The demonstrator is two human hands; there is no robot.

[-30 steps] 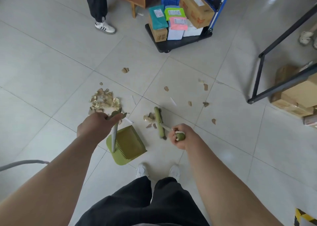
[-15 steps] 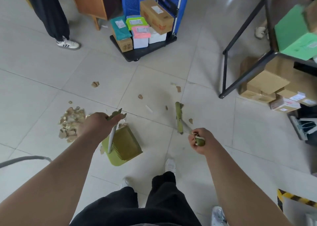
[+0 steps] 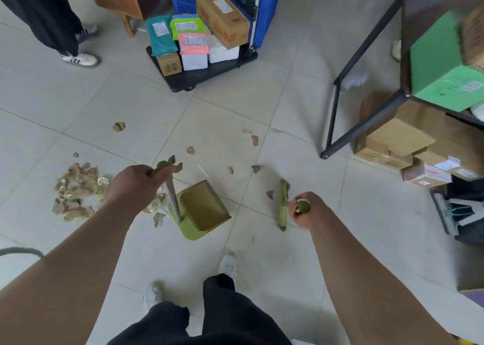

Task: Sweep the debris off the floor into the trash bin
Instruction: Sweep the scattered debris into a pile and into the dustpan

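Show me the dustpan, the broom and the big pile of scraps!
Dustpan (image 3: 207, 205): head view, on its flat green tray.
Broom (image 3: 281, 192): head view, on the green brush head.
Pile (image 3: 76, 190): head view, on the middle of the heaped scraps.

Open floor (image 3: 222, 119) is stretching ahead of the dustpan (image 3: 207, 208) and the broom (image 3: 282, 203), with only small scraps (image 3: 190, 150) lying on it. A big pile (image 3: 76, 195) is sitting to the left, just beside the left hand (image 3: 131, 184). A cart (image 3: 214, 73) full of parcels (image 3: 222, 12) is blocking the far side. A black rack (image 3: 333, 114) and boxes (image 3: 398, 140) are closing off the right. Someone's legs (image 3: 47, 12) are standing at the far left.
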